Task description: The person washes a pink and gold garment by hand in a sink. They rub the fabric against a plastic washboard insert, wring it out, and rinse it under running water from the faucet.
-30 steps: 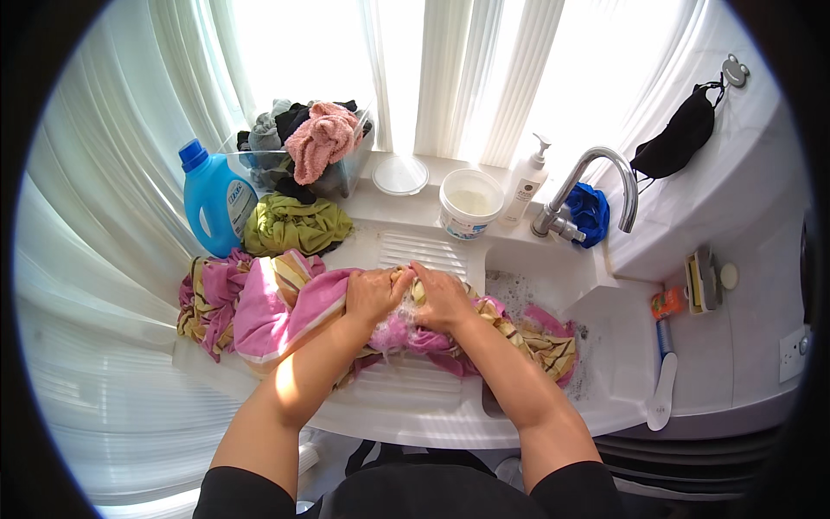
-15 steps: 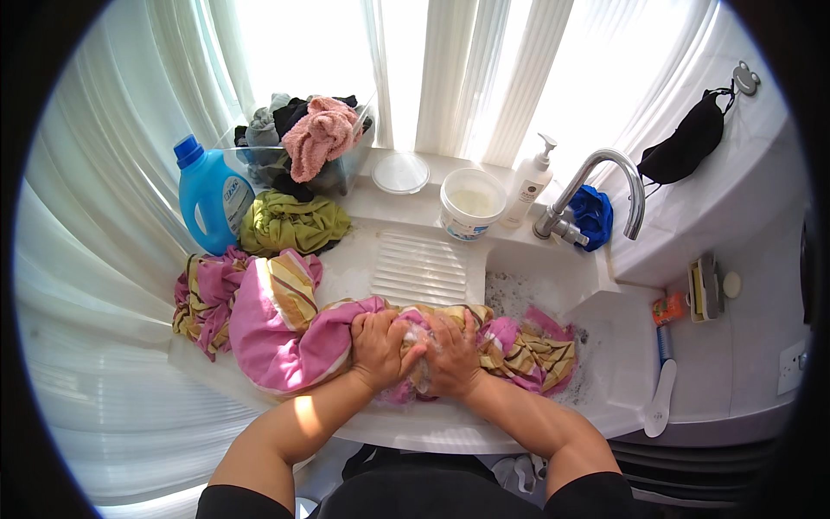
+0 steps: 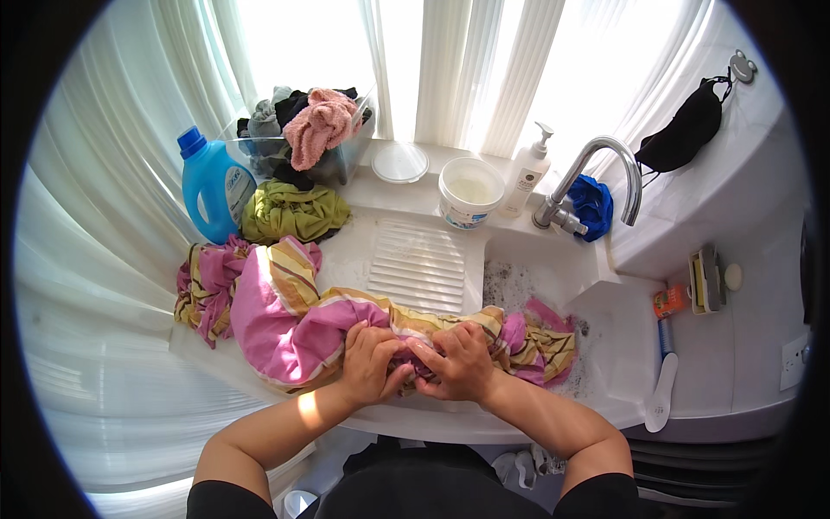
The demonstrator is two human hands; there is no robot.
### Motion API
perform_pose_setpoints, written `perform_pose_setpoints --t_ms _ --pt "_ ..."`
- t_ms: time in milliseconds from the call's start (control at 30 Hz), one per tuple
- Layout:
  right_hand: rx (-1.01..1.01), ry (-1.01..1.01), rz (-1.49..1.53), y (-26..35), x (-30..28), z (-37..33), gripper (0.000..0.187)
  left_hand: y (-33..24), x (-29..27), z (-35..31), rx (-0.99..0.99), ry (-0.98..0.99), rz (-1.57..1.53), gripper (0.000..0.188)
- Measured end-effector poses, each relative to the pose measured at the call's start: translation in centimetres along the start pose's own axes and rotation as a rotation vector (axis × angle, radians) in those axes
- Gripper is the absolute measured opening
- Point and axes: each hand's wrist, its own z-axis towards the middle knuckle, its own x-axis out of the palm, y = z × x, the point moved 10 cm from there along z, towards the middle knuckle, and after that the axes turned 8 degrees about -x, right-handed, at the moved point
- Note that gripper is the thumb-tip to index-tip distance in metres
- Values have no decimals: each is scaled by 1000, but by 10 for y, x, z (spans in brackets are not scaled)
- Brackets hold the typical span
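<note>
**Head view: both hands bunched on the striped cloth at the sink's front edge**

I see my left hand (image 3: 370,362) and my right hand (image 3: 458,362) side by side, touching each other, fingers curled down and closed into a wet pink and yellow striped cloth (image 3: 285,316). Each grips a fold of it. The cloth lies across the front of the white sink (image 3: 596,298): its bulk is heaped to my left, near the worktop (image 3: 216,363) edge, and its other end trails to my right into the speckled basin. Just behind my hands sits the ribbed washboard (image 3: 419,268).

Further back stand a blue detergent bottle (image 3: 212,186), a crumpled green garment (image 3: 292,212) beside it, and a clear tub of clothes (image 3: 307,138). A white bucket (image 3: 469,192) and a pump bottle (image 3: 527,180) stand near the curved tap (image 3: 596,173). A white brush (image 3: 664,385) lies at my right.
</note>
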Motion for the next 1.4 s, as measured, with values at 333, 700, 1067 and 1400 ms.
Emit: perform_pose_setpoints --t_ms 333,700,1067,1400 --pt "894 438 149 -175 100 6 69 119 61 122 -255 -191 657 50" --pt "87 37 -268 3 31 -27 69 19 17 20 141 44 153 34" --pt "337 314 171 -93 34 19 83 83 69 111 -229 859 414 69" --pt "281 209 51 -65 50 15 66 56 45 65 -67 150 224 32"
